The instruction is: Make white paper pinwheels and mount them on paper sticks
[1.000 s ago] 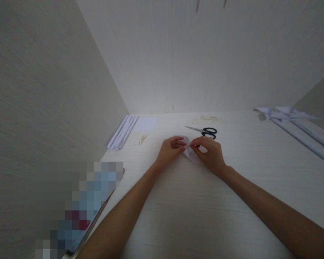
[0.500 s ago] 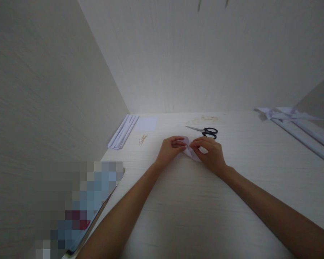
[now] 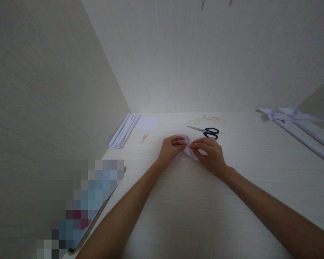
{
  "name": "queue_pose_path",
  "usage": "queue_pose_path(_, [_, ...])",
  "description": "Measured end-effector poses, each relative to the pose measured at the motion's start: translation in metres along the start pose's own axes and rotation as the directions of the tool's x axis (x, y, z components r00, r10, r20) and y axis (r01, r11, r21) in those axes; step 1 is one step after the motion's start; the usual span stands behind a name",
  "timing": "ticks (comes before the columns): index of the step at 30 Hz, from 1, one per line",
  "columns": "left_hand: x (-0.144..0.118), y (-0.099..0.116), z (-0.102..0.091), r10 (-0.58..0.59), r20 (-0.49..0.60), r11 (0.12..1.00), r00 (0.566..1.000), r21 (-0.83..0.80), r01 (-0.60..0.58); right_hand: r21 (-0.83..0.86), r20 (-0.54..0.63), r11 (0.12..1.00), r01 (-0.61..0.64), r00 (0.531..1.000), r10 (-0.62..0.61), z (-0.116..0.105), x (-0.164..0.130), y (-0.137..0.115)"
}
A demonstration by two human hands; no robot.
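A small folded piece of white paper [image 3: 191,152] with curled edges is pinched between both hands, just above or on the table; which of the two I cannot tell. On its left side my left hand [image 3: 171,148] is closed, thumb and fingers gripping the paper near its middle. My right hand [image 3: 209,153] pinches it from the right, its fingertips close to those of the left. Whether anything small sits between the fingertips is too fine to make out. Just beyond the right hand lie scissors [image 3: 205,131] with black handles, their blades pointing left.
At the back left are rolled white paper sticks [image 3: 125,131], a flat white paper square [image 3: 147,123] and several small thin sticks [image 3: 144,138]. Tan scraps [image 3: 211,118] lie behind the scissors. Paper pinwheels [image 3: 291,115] on rolled sticks rest at right. A pixelated object [image 3: 97,198] is at front left.
The view has shifted very slightly. Both hands keep their pinch on the paper in almost the same place.
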State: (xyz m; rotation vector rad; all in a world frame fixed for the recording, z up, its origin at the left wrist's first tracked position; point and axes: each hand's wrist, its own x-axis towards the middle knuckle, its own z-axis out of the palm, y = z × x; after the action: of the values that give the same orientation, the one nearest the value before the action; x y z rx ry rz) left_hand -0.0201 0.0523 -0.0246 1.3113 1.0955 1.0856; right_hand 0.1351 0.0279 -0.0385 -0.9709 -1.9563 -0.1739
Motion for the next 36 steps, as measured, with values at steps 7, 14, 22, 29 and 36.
queue_pose_path(7, [-0.0004, -0.0028, 0.0017, 0.028, -0.009, 1.0, 1.0, 0.001, -0.028, -0.009, 0.007, 1.0, -0.027, 1.0, 0.027, 0.0008, 0.0002, 0.0003])
queue_pose_path(14, [-0.0001, -0.0024, 0.0026, 0.034, 0.012, 0.999, 0.999, 0.011, -0.034, 0.001, 0.036, 0.999, -0.038, 0.999, 0.038, 0.0007, 0.001, 0.0005])
queue_pose_path(22, [-0.0018, -0.0018, 0.0037, 0.06, 0.011, 0.998, 0.998, 0.023, -0.06, 0.01, 0.053, 0.998, -0.055, 0.997, 0.055, 0.0033, 0.001, 0.0018])
queue_pose_path(29, [-0.0019, -0.0026, 0.007, 0.059, 0.009, 0.998, 0.998, 0.033, -0.06, 0.029, 0.086, 0.998, -0.053, 0.995, 0.05, 0.0038, 0.002, 0.0012])
queue_pose_path(36, [-0.0064, -0.0071, 0.0096, 0.151, -0.028, 0.985, 0.988, 0.091, -0.148, 0.059, 0.058, 0.992, -0.113, 0.992, 0.109, 0.003, 0.0027, 0.0009])
